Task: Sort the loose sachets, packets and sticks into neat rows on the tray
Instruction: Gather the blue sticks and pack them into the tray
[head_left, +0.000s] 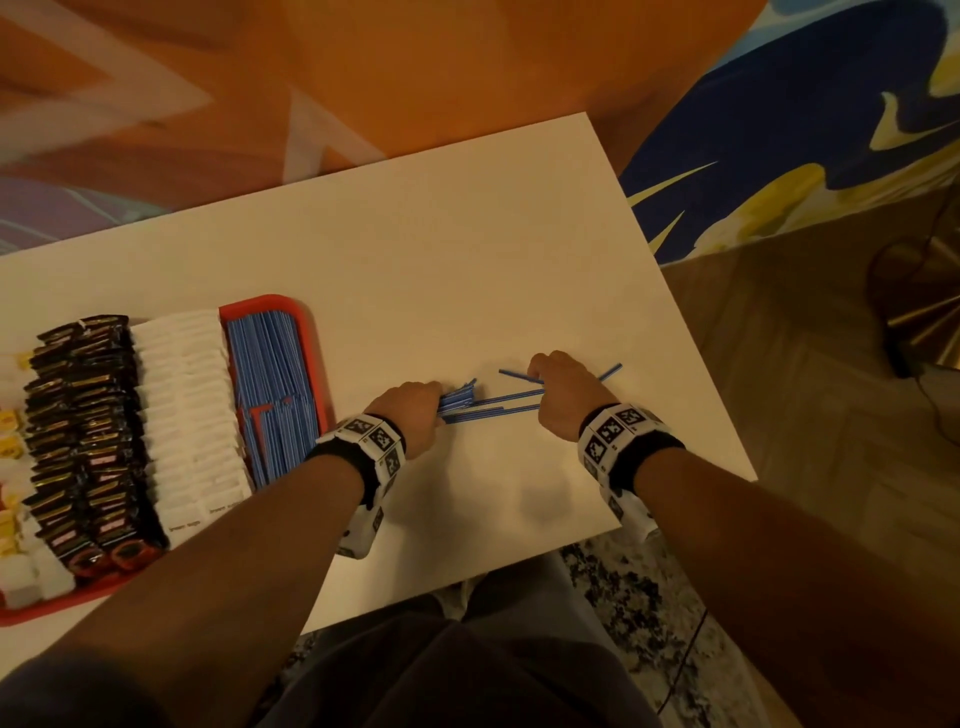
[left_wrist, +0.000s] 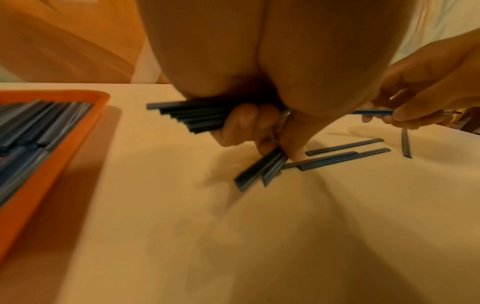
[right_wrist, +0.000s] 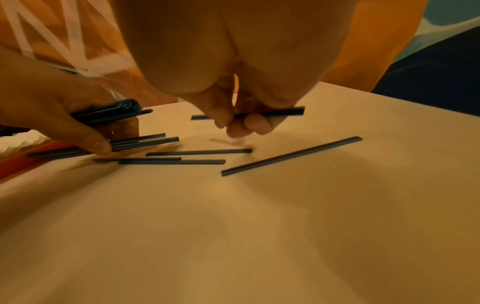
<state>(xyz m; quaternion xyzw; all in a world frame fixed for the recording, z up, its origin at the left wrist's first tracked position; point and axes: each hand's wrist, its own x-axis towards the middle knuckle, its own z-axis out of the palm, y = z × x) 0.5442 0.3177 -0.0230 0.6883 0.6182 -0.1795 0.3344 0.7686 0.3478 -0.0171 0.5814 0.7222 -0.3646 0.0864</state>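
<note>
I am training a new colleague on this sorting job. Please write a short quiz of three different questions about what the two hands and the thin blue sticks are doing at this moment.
1. True or false: the left hand grips a bundle of thin blue paper sticks.
2. Multiple choice: the right hand pinches
A) one thin blue stick
B) a white sachet
C) nothing
3. Fill the gap: the row of blue sticks already sorted lies at the ____ end of the red plastic tray, as the head camera sees it.

Key
1. True.
2. A.
3. Right; next to the row of white sachets. Several loose blue sticks remain on the white table.
</note>
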